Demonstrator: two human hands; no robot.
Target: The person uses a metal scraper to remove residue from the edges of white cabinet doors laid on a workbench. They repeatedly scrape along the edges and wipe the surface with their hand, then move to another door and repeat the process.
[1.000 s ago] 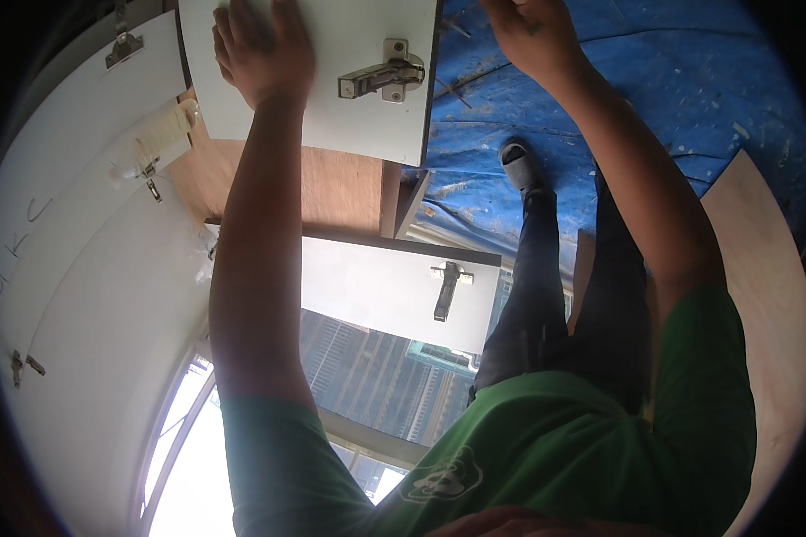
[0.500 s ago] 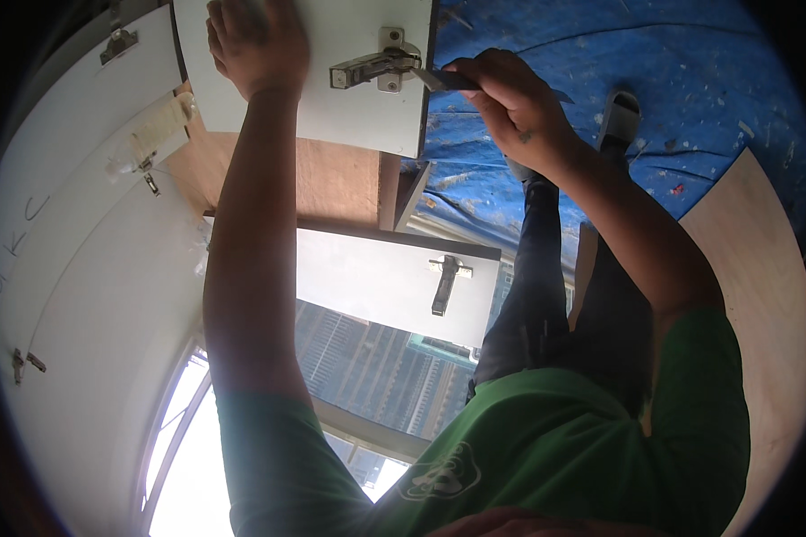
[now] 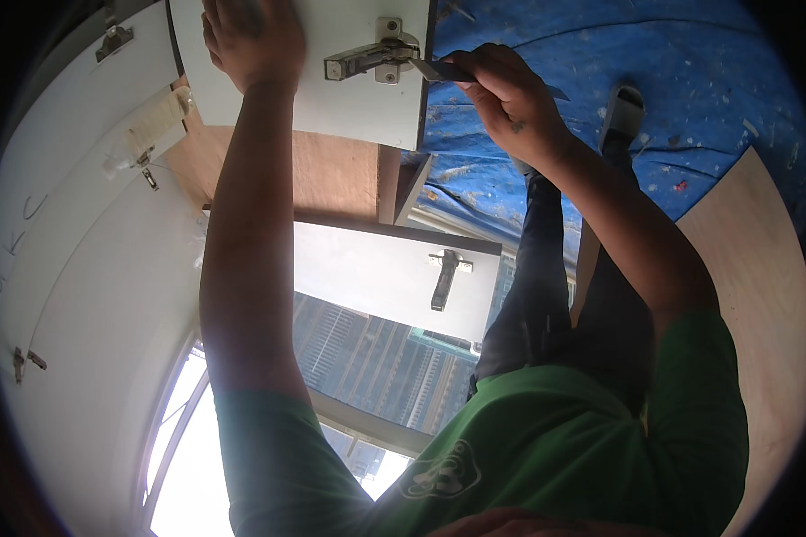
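Observation:
My right hand is closed around a thin, flat grey knife with a slanted tip. The tip reaches the cup side of a metal cabinet hinge, near the dark edge of a white door panel; whether it touches the hinge I cannot tell. The hinge is screwed to the panel, its arm pointing left. Flat on the same panel, left of the hinge, rests my left hand; its fingers are apart and partly cut off by the upper edge of the view.
Below lies a second white panel with a hinge. A brown wooden board sits between the panels. More white panels with hinges stand at left. Blue sheeting covers the floor; a plywood sheet leans at right.
Both hands, the upper panel and its hinge appear slightly higher and farther left in the view. The knife stays at the hinge, its tip still beside the cup.

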